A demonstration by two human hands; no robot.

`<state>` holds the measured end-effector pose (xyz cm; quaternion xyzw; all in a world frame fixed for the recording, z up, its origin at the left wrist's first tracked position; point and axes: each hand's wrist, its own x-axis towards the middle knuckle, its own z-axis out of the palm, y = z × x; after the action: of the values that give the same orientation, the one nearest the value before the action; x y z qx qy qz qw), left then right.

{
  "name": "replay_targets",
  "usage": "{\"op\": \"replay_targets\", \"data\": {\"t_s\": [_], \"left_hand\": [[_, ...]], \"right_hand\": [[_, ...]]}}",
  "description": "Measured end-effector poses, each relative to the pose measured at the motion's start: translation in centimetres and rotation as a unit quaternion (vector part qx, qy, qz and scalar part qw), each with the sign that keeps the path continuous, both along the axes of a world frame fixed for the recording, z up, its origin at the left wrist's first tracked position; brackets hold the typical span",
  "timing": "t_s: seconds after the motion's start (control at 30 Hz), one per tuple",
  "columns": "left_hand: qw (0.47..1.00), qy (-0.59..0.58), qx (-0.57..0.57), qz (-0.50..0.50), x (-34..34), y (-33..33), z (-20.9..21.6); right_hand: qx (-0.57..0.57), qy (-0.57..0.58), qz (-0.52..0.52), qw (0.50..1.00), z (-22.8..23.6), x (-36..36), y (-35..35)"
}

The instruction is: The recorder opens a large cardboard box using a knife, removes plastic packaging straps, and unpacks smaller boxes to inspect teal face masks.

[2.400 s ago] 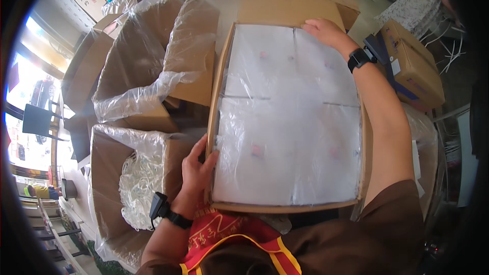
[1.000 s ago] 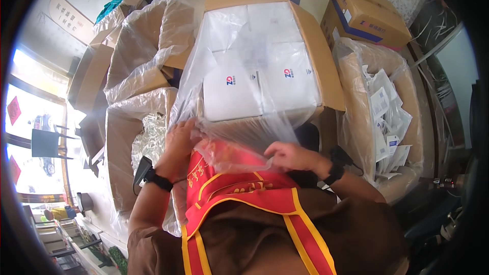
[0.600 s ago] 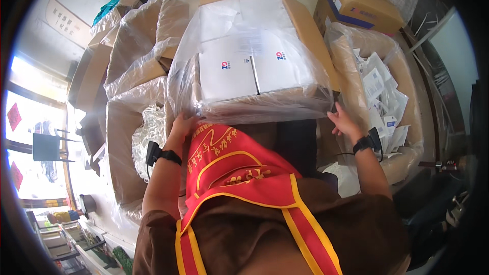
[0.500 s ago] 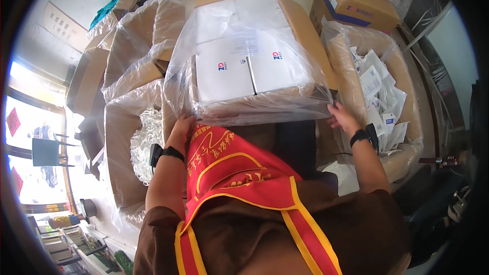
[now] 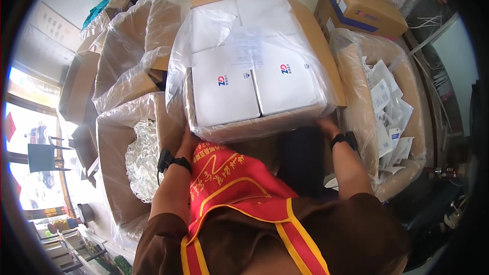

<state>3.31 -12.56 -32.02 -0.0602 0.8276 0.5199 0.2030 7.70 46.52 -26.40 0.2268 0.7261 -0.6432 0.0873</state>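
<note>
A cardboard box (image 5: 333,79) stands in front of me with its flaps up, filled with white cartons (image 5: 226,86). A clear plastic liner (image 5: 175,63) hangs over its rim and lies across part of the cartons. My left hand (image 5: 189,141) is at the near left corner, low against the liner; its fingers are hidden by film and box. At the near right corner my right hand (image 5: 327,126) is closed on the gathered edge of the liner, its fingertips tucked under the box edge.
To the left, a lined box (image 5: 109,145) holds a heap of whitish loops (image 5: 142,165); another lined box (image 5: 127,46) stands behind it. On the right, a lined box (image 5: 415,122) contains white packets (image 5: 392,107). A closed carton (image 5: 369,5) sits at the far right.
Both hands have moved lower around the near corners, the right one also inward. The liner's front edge has come down and lies closer to the box. The view has shifted slightly.
</note>
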Motion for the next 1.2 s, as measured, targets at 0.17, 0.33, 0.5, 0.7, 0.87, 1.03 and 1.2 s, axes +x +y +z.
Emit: {"op": "replay_targets", "data": {"t_s": [0.17, 0.33, 0.5, 0.7, 0.87, 1.03, 1.2], "left_hand": [[0.976, -0.012, 0.106, 0.189, 2.5, 3.3, 2.9], [0.856, -0.119, 0.382, 0.326, 4.8, 2.1, 0.4], [0.864, -0.177, 0.376, 0.285, 7.3, 2.8, 2.6], [0.953, -0.198, 0.171, 0.153, 9.0, 4.2, 11.9], [0.959, 0.069, -0.261, -0.083, 5.6, 7.9, 29.7], [0.985, 0.139, 0.056, -0.085, -6.6, 15.3, 30.5], [0.952, 0.251, -0.100, -0.141, -18.9, 18.0, 21.5]], "right_hand": [[-0.029, -0.064, -0.016, 0.997, 0.5, 1.8, 2.2], [0.104, -0.105, 0.098, 0.984, -2.0, -0.3, 3.9], [0.137, -0.081, 0.108, 0.981, -2.7, 4.6, 3.6], [-0.122, -0.185, 0.024, 0.975, -1.8, 13.2, 3.1], [-0.017, -0.174, 0.142, 0.974, 16.7, 8.2, -0.8], [0.045, 0.049, 0.295, 0.953, 24.5, -5.7, -4.7], [-0.091, -0.024, 0.263, 0.960, 20.7, -19.3, -8.4]]}}
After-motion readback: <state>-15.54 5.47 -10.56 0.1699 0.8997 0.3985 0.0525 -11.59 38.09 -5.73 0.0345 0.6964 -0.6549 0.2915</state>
